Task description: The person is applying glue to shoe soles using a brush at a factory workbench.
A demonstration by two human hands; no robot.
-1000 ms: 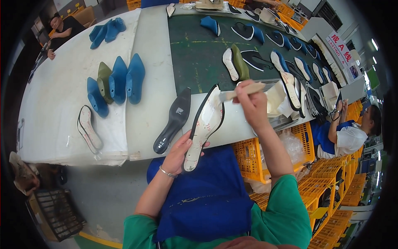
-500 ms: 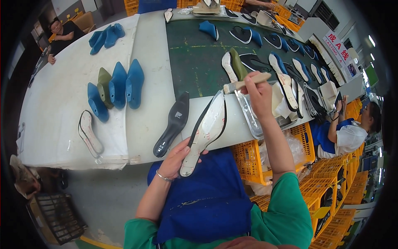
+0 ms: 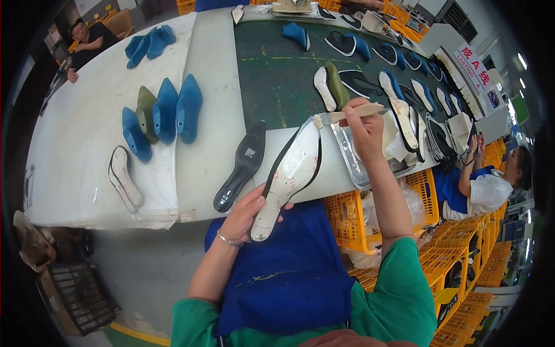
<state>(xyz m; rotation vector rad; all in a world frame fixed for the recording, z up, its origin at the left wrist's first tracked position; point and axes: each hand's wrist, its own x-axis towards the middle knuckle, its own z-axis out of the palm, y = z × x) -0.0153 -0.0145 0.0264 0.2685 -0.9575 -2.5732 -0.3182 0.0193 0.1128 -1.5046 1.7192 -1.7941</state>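
My left hand grips a white sandal insole with black straps along its edges, holding it by the narrow heel end. In my right hand is a flat paintbrush with a pale wooden handle. Its bristles touch the pointed toe of the insole, which looks wet and glossy there. To the left of the insole lies a black shoe sole on the white table. Close under my right hand, a metal tray holds pale material, with strapped insoles across its edge.
Blue and green shoe lasts stand at left near another strapped insole. A green conveyor belt carries several lasts and insoles at the back. Yellow crates stack below the table at right. A co-worker works at right; another person sits far left.
The brush has moved slightly right, staying at the insole's toe. The whole view has shifted a little; both hands keep their holds.
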